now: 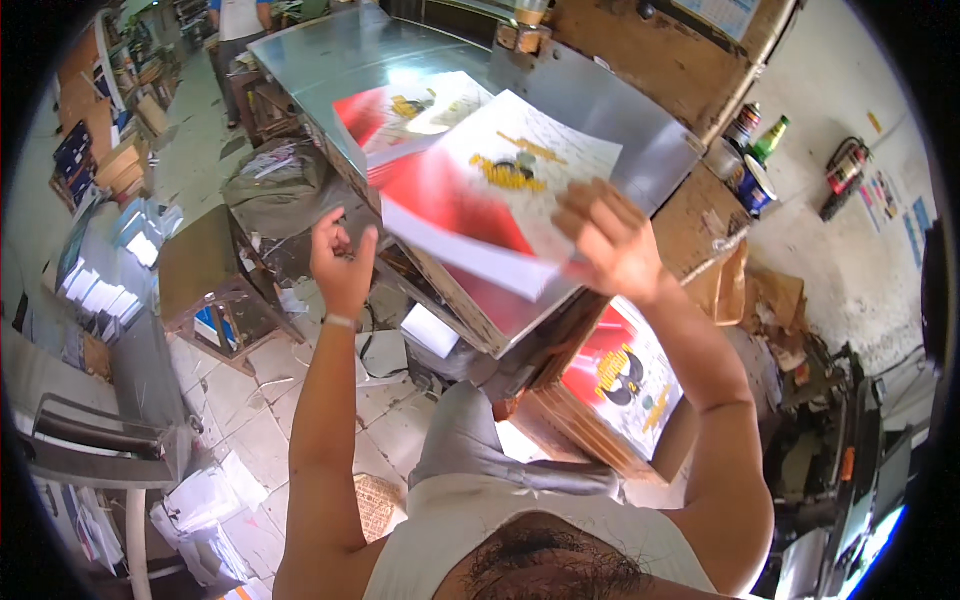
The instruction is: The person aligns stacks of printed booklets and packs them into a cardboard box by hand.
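My right hand (612,240) grips the near right corner of a printed sheet (545,165), white with red and yellow print. Its near edge curls up off the metal-topped table (340,60), and motion smears its red part. Under and to the left of it lie more printed sheets (430,105) of the same pattern. Left of the sheet, my left hand (343,262) hangs in the air beside the table edge, holding nothing. Its fingers are half curled, with the thumb apart.
Right of my legs, a stack with a similar printed sheet (625,375) on top stands low. A wooden stool (215,265) is at the left. Cans and a green bottle (770,138) stand at the right. Farther off, a person (240,25) stands in the aisle.
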`<action>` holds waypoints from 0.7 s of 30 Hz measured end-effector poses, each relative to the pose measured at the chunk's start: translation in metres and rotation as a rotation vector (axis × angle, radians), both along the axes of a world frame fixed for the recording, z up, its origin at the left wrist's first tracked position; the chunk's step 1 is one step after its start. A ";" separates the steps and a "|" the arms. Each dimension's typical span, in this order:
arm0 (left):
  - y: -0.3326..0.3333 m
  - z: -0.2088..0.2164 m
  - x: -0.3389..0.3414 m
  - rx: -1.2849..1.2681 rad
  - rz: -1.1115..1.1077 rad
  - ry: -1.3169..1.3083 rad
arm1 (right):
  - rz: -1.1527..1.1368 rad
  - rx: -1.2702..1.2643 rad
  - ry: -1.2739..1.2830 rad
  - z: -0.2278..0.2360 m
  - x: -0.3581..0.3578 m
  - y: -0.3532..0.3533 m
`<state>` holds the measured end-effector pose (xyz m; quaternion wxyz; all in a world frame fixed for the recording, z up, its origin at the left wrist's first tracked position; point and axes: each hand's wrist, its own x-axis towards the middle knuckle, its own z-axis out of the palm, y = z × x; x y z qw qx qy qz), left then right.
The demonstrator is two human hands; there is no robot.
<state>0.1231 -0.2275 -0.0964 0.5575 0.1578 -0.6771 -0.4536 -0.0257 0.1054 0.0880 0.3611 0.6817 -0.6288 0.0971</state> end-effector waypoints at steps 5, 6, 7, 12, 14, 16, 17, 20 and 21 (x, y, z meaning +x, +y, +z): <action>0.049 -0.015 0.059 -0.288 -0.238 -0.198 | 0.033 0.026 -0.022 -0.046 0.059 0.071; 0.061 -0.012 0.064 -0.430 -0.244 -0.206 | 0.013 0.012 -0.017 -0.048 0.064 0.082; 0.068 -0.009 0.068 -0.576 -0.253 -0.213 | -0.015 0.008 -0.037 -0.048 0.069 0.088; 0.096 0.021 0.032 -0.815 -0.241 0.008 | 0.042 -0.004 -0.076 -0.048 0.078 0.124; 0.087 0.027 0.020 -0.959 -0.354 0.066 | -0.008 -0.055 -0.067 -0.053 0.078 0.133; 0.085 0.024 0.010 -1.080 -0.323 0.189 | -0.021 -0.056 -0.072 -0.052 0.080 0.136; 0.078 0.025 0.009 -1.090 -0.346 0.193 | -0.008 -0.052 -0.103 -0.046 0.080 0.135; 0.081 0.075 -0.005 -0.927 -0.557 0.176 | 0.071 -0.087 -0.235 -0.017 0.054 0.130; 0.073 0.100 -0.006 -0.887 -0.540 0.073 | -0.008 -0.050 -0.321 -0.005 0.039 0.128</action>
